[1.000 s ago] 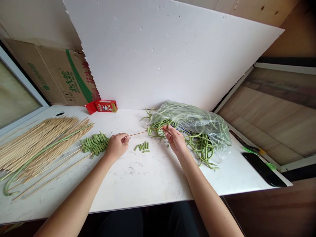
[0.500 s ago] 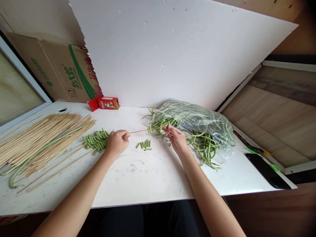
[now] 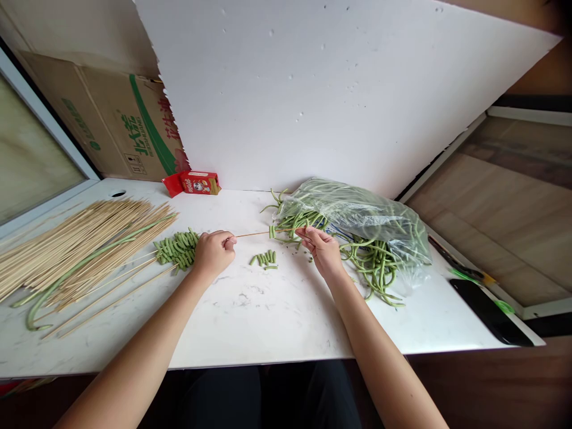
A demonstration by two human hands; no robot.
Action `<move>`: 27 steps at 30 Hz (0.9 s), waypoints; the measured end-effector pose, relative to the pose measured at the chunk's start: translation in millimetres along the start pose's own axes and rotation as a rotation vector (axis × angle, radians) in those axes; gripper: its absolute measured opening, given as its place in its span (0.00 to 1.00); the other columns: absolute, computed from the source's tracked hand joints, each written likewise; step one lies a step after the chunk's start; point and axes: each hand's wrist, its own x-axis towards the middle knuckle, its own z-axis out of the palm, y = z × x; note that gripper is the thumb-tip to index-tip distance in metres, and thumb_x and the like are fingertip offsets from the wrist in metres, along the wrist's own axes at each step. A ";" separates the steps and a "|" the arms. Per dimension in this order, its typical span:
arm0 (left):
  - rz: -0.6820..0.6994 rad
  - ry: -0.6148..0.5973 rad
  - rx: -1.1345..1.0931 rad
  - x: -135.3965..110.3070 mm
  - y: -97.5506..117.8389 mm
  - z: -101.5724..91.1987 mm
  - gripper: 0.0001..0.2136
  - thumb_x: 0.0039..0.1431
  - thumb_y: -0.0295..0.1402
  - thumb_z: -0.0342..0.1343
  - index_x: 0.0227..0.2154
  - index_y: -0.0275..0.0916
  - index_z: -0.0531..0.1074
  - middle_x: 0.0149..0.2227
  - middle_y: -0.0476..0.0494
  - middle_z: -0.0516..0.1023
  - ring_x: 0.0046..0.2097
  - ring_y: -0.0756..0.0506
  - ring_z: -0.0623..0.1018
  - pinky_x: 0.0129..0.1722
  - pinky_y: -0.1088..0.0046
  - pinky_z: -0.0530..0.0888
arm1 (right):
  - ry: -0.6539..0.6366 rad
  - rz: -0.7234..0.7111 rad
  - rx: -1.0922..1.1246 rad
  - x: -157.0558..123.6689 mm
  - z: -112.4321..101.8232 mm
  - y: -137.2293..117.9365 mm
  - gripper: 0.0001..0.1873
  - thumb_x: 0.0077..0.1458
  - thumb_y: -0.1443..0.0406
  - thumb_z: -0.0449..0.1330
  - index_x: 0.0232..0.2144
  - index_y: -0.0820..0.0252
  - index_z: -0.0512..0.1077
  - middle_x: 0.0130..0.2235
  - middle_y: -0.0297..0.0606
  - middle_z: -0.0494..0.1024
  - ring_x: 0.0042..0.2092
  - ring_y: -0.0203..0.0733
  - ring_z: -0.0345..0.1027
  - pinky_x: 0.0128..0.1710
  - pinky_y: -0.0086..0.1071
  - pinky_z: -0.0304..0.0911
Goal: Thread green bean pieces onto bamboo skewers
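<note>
My left hand [image 3: 213,253] is closed on a thin bamboo skewer [image 3: 251,234] that points right across the white table [image 3: 268,322]. A short green bean piece [image 3: 271,231] sits on the skewer near its tip. My right hand [image 3: 322,250] pinches at the skewer's tip end, beside the long beans. A few cut bean pieces [image 3: 264,259] lie between my hands. Skewered bean pieces [image 3: 176,247] lie just left of my left hand.
A large pile of bamboo skewers [image 3: 75,250] with one long bean [image 3: 58,292] covers the left of the table. A clear plastic bag of long beans [image 3: 357,226] lies at right. A red carton [image 3: 196,182], a cardboard box [image 3: 120,125] and a white foam board [image 3: 313,89] stand behind. A black knife [image 3: 487,310] lies far right.
The view has shifted slightly; my hands keep the same hold on the skewer, and the bean piece stays near its tip.
</note>
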 end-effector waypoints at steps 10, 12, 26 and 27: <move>-0.001 -0.007 -0.002 0.5 -3.7 -0.6 0.10 0.57 0.25 0.55 0.28 0.43 0.79 0.35 0.44 0.88 0.38 0.38 0.83 0.44 0.61 0.70 | -0.019 -0.044 -0.057 -3.5 0.7 -2.0 0.22 0.47 0.49 0.79 0.38 0.56 0.86 0.44 0.46 0.89 0.50 0.53 0.84 0.46 0.39 0.76; 0.000 -0.011 0.006 0.6 -3.1 -1.7 0.10 0.58 0.25 0.54 0.27 0.43 0.79 0.36 0.44 0.88 0.39 0.38 0.83 0.44 0.61 0.70 | -0.024 -0.035 -0.057 -3.6 0.7 -2.1 0.22 0.46 0.48 0.79 0.37 0.56 0.86 0.44 0.46 0.89 0.51 0.53 0.84 0.46 0.40 0.76; 0.014 -0.029 0.078 0.9 -0.7 -7.3 0.10 0.57 0.25 0.53 0.28 0.43 0.79 0.36 0.47 0.88 0.40 0.39 0.84 0.44 0.61 0.69 | -0.043 -0.012 -0.079 -1.1 -2.6 1.2 0.23 0.45 0.46 0.80 0.36 0.55 0.85 0.45 0.46 0.89 0.55 0.57 0.82 0.47 0.40 0.77; 0.012 -0.029 0.078 0.9 -0.6 -7.6 0.10 0.56 0.25 0.53 0.28 0.43 0.79 0.36 0.47 0.88 0.40 0.39 0.84 0.44 0.61 0.69 | -0.044 -0.016 -0.077 -0.8 -3.0 1.6 0.23 0.45 0.47 0.79 0.36 0.55 0.85 0.45 0.46 0.89 0.55 0.56 0.82 0.47 0.40 0.77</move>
